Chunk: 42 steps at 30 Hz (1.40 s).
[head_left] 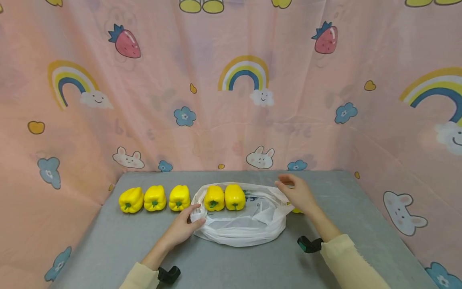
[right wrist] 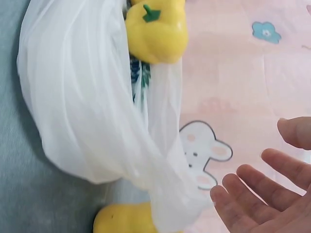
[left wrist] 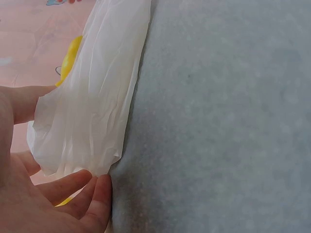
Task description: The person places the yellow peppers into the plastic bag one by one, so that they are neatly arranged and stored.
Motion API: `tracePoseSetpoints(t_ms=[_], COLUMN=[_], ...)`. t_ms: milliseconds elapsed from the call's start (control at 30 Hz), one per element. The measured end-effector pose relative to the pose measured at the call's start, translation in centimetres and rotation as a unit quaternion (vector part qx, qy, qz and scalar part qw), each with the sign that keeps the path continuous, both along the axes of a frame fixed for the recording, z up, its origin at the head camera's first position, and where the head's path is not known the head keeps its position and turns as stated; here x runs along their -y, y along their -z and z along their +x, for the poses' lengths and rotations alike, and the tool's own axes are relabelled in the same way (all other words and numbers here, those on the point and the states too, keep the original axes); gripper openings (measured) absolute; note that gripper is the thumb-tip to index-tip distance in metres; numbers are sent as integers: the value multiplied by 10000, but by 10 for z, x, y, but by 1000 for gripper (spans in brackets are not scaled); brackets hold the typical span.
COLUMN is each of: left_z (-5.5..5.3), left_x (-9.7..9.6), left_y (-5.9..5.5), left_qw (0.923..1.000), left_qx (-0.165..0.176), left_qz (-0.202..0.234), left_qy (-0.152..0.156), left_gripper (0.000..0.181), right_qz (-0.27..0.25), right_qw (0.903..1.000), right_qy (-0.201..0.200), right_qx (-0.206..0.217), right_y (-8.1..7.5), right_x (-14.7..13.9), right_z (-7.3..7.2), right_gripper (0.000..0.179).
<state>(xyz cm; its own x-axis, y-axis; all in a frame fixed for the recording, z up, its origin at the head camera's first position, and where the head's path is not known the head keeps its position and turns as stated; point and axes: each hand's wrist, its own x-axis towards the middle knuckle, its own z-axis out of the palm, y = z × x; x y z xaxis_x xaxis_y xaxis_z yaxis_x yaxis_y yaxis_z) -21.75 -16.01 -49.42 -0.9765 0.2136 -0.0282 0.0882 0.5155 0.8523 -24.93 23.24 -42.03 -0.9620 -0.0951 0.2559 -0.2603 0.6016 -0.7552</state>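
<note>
The left hand (head_left: 181,227) pinches a white bag (head_left: 245,237) with two yellow peppers (head_left: 235,196) inside; the right hand (head_left: 298,194) spreads near its right end.

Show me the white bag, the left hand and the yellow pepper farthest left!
White bag (head_left: 242,237), head view: its near side.
Left hand (head_left: 181,227), head view: back of the hand.
Leftmost yellow pepper (head_left: 131,199), head view: middle of its body.

Before you: one white bag (head_left: 238,237), mouth open; six yellow peppers (head_left: 179,196), two inside, near the tabletop's (head_left: 242,269) far edge.
</note>
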Motion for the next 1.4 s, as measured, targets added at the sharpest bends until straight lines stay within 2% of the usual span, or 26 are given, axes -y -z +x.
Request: tracePoseSetpoints(t_ms=[300, 567, 767, 967, 1233, 1400], left_z=[0, -1, -1, -1, -1, -1], left_x=[0, 1, 1, 1, 1, 2], left_y=[0, 1, 2, 2, 2, 2], left_qw=[10000, 10000, 10000, 10000, 10000, 10000], left_qx=[7, -27, -29, -13, 14, 20], left_qz=[-11, 25, 27, -16, 69, 56], left_qy=[2, 7, -9, -19, 20, 0], left_gripper=[61, 61, 61, 60, 62, 61], right_qz=[14, 109, 350, 489, 330, 378], right_qw=[9993, 9974, 9963, 9941, 9918, 9915], right_qy=[381, 705, 759, 825, 715, 606], right_qx=[48, 125, 213, 501, 1010, 1088], right_y=[6, 14, 24, 35, 44, 48], right_x=[-32, -48, -56, -62, -63, -62], right_z=[4, 5, 5, 4, 3, 1], right_gripper=[48, 52, 55, 57, 66, 72])
